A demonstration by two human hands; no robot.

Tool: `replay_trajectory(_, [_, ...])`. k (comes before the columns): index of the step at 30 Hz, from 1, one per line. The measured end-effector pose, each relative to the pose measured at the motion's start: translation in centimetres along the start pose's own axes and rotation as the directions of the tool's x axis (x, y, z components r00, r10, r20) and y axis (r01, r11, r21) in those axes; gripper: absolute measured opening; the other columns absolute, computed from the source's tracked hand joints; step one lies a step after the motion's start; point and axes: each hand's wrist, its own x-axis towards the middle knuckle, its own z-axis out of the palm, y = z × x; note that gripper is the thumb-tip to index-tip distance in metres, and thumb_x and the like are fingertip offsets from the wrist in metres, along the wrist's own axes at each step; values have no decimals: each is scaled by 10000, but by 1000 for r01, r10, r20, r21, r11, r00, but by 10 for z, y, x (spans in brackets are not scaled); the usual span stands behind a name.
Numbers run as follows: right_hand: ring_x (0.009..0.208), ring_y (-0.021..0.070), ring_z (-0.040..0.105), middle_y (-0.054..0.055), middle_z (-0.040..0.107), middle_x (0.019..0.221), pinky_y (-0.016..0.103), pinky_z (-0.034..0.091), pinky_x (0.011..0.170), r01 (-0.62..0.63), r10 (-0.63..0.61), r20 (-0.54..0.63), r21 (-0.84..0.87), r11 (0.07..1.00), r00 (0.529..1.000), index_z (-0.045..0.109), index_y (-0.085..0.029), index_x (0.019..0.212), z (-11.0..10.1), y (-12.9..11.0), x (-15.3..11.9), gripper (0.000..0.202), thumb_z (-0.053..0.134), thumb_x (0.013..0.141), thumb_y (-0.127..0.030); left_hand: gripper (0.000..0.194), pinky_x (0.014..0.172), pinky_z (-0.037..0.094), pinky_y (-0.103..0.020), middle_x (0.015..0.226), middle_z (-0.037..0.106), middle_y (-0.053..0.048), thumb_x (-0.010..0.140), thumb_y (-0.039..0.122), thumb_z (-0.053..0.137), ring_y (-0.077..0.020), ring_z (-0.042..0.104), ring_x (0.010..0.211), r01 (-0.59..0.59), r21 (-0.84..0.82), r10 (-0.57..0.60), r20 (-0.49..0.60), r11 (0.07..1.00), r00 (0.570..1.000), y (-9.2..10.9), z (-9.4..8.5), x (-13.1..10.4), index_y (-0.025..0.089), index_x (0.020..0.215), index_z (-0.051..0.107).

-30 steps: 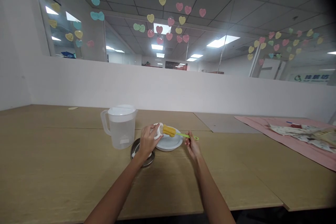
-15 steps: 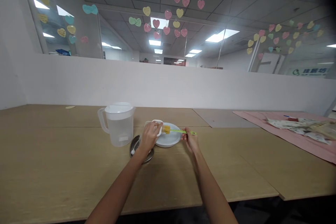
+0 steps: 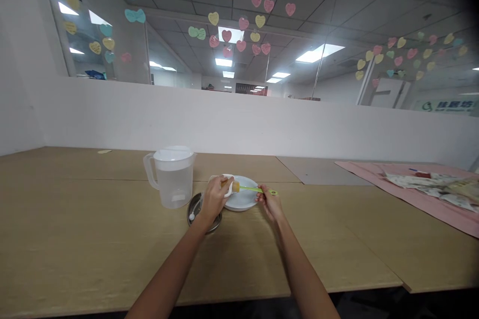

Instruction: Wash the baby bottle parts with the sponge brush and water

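Over a white bowl [image 3: 242,203], my left hand [image 3: 214,198] is closed around a small pale container with a white rim [image 3: 229,192], tipped so its mouth faces right. My right hand [image 3: 270,202] grips the thin green handle of a bottle brush [image 3: 249,189]. The brush's yellow sponge head sits at the container's mouth, partly inside it. My left fingers hide most of the container's body. Under my left wrist lies a round metal dish [image 3: 193,206] with a small white piece in it, partly covered by the hand.
A clear plastic pitcher [image 3: 174,184] holding water stands left of the metal dish. On the right, a pink cloth [image 3: 368,175] carries crumpled packets and a pen. A low white wall [image 3: 224,124] with glass above closes off the table's far side.
The sponge head has gone further into the container's mouth, with less of it showing. The whole view has shifted slightly; the pitcher and bowls stay put on the table.
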Motion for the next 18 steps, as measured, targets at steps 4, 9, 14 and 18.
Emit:
replay_trajectory(4, [412, 96, 512, -16, 581, 481, 247, 460, 511, -16, 20, 51, -68, 998, 998, 626, -136, 669, 3, 5, 0, 369, 708, 524, -465, 496, 831, 446, -364, 1040, 522, -91, 735, 225, 595, -219, 500, 986, 56, -51, -55, 17, 997, 998, -1, 2, -5, 229, 1210, 454])
replay_trajectory(9, [449, 113, 546, 6, 612, 522, 262, 473, 552, -2, 15, 84, -159, 987, 996, 644, -135, 684, 7, 8, -1, 330, 691, 561, -438, 521, 848, 439, -367, 1063, 512, -82, 714, 180, 615, -219, 491, 1007, 6, -51, -3, 61, 999, 998, 5, 2, -4, 255, 1204, 453])
replay_trajectory(14, [447, 112, 542, -5, 596, 488, 255, 468, 549, 14, -9, 76, -68, 998, 997, 637, -136, 701, 3, 1, -1, 349, 680, 570, -456, 512, 858, 435, -371, 1051, 510, -91, 724, 156, 600, -217, 489, 1012, 44, -24, -43, 17, 999, 999, 1, -1, -4, 237, 1207, 452])
replay_trajectory(18, [423, 106, 525, -11, 579, 460, 251, 466, 529, 33, -30, 38, -80, 996, 999, 626, -136, 688, 3, 1, -1, 356, 675, 573, -469, 498, 865, 434, -375, 1057, 516, -92, 728, 142, 582, -220, 490, 1021, -4, -17, 4, 23, 1000, 1000, 4, -2, -4, 236, 1203, 462])
